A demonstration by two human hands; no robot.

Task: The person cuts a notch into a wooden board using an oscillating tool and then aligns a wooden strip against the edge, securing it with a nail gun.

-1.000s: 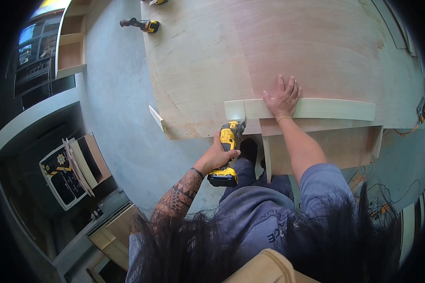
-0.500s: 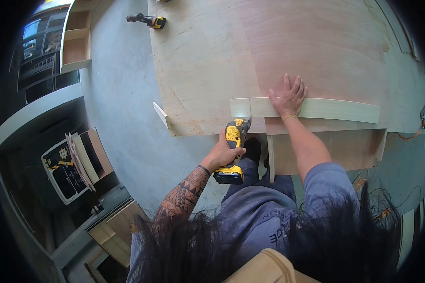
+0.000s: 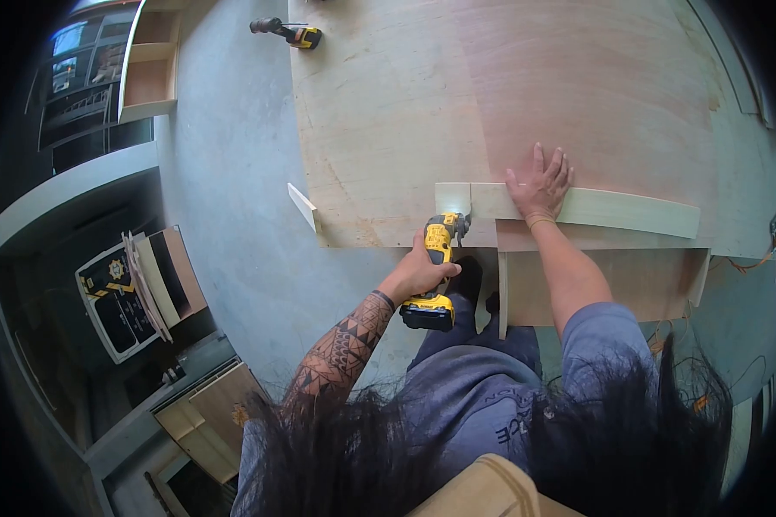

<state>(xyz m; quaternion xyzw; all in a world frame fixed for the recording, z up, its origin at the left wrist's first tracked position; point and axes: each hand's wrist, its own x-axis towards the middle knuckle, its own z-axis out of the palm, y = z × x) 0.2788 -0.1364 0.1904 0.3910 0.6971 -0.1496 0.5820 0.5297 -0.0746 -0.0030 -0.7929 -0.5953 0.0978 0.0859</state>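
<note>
My left hand (image 3: pixel 418 274) is wrapped round the body of a yellow and black cordless oscillating multi-tool (image 3: pixel 441 239). The tool's head meets the near edge of a pale wooden strip (image 3: pixel 634 211), beside a line across the strip near its left end. A bright patch of light falls on the wood there; the blade itself is hard to make out. My right hand (image 3: pixel 541 185) lies flat across the strip, fingers spread, with the fingertips reaching onto the large plywood sheet (image 3: pixel 388 121) underneath.
An open wooden box (image 3: pixel 603 274) stands against the sheet's near edge, by my legs. A second cordless tool (image 3: pixel 300 36) lies at the far left edge. A small wood offcut (image 3: pixel 303 207) rests at the sheet's left side. Orange cables (image 3: pixel 741 265) run along the right floor.
The whole view has shifted a little, so things appear slightly farther right. My left hand with the multi-tool and my right hand keep nearly the same places on the strip.
</note>
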